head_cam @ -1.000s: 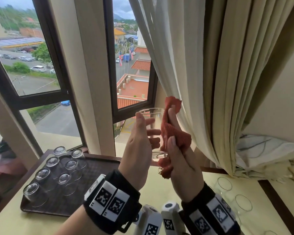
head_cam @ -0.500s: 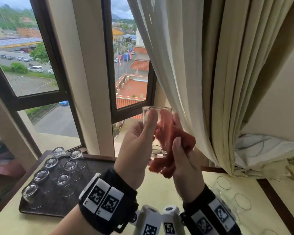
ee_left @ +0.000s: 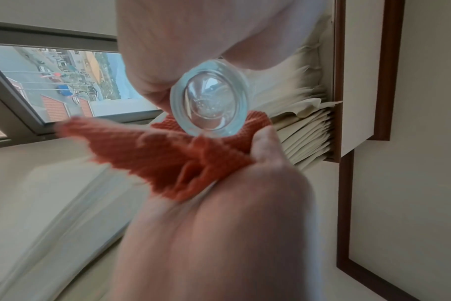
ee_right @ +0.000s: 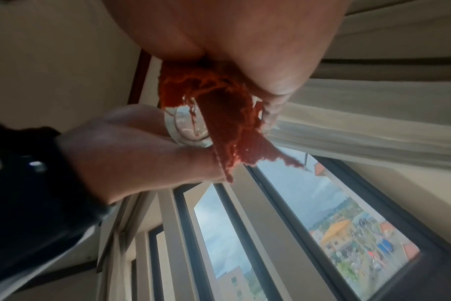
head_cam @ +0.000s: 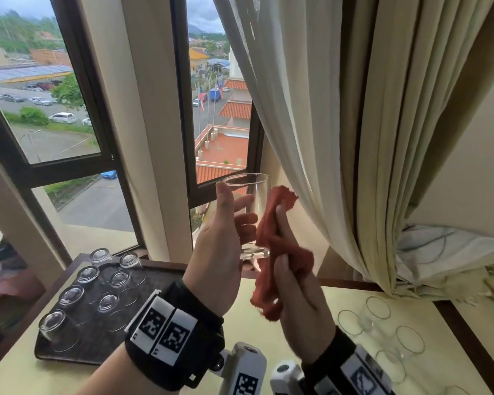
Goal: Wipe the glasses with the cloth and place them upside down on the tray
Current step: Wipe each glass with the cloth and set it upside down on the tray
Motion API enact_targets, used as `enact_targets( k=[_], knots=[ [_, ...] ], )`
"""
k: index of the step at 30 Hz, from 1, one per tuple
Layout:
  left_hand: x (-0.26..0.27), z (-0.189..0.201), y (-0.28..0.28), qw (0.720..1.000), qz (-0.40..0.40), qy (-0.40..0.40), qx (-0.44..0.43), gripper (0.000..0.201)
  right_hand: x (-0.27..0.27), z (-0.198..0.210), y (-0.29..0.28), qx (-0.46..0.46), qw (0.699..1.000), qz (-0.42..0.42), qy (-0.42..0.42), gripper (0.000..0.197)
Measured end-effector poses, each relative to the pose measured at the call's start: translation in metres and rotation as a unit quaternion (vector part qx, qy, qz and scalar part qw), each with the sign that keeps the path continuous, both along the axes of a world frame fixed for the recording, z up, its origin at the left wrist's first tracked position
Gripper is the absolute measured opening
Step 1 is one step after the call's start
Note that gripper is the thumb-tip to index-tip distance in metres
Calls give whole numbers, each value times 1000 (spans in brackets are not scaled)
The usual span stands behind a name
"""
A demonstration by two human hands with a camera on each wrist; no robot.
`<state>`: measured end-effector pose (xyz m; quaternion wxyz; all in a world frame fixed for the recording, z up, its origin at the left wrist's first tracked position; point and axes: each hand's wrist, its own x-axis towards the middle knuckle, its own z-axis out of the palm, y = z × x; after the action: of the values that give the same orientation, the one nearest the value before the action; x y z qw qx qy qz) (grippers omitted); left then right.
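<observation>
Daylight from a tall window (head_cam: 69, 109) falls on a pale tabletop (head_cam: 268, 323) with a cream curtain (head_cam: 340, 124) hanging at the right, and both hands are raised above that surface in front of the glass panes. At the middle of the scene the left hand (head_cam: 220, 249) grasps a clear glass (head_cam: 251, 212), thumb along the near side and fingers wrapped round the far side, holding it upright with its rim at the top and its thick base at the bottom. Just to its right the right hand (head_cam: 300, 306) clutches a red cloth (head_cam: 277, 249), bunched between thumb and fingers, and the cloth lies against the right side of the glass, from near the base up toward the rim. Seen from the left wrist, the round base of the glass sits directly above the cloth, which spreads out to the left in a blurred fold. On the left, lower on the table, a dark tray (head_cam: 97, 337) carries seven glasses (head_cam: 109, 302) standing upside down in two rows, bases up. On the near right of the tabletop several more glasses (head_cam: 377, 312) stand with their rims up, close together. Behind them, at the far right, a rumpled white sheet (head_cam: 439, 252) lies under the curtain's hem.
</observation>
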<state>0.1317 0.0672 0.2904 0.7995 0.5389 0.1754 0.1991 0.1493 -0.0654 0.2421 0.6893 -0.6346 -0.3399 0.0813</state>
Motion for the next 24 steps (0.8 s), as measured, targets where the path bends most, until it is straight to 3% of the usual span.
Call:
enact_targets(
  k=[3,6,10,14,16,18,21,24],
  knots=[
    [1,-1,-9,1000,-10,-17,-20,78,16,21,5,20,1000,-17,-12,50],
    [2,-1,-11,999,-1,-31,-35,72,13,34,10,18,994,-22,-103,47],
    [-2,1,1,998,-28,-30,-38,75,-8,10,2,-27,982,2,-189,58],
    [-1,-3,5,1000,-2,-1,-14,69,-14,-11,-6,-29,994,3,-101,54],
    [0,-4,1,1000,-8,9,-9,70,-8,-6,-4,-5,1000,0,-25,54],
    [-1,-3,-5,999,-38,9,-20,71,5,5,0,17,1000,-9,-7,57],
    [-2,-1,-13,995,-63,-11,-71,72,13,24,3,30,995,-35,-83,52],
    [-5,3,-10,992,-75,-42,-94,90,-1,22,0,-3,983,-31,-182,56]
  ],
)
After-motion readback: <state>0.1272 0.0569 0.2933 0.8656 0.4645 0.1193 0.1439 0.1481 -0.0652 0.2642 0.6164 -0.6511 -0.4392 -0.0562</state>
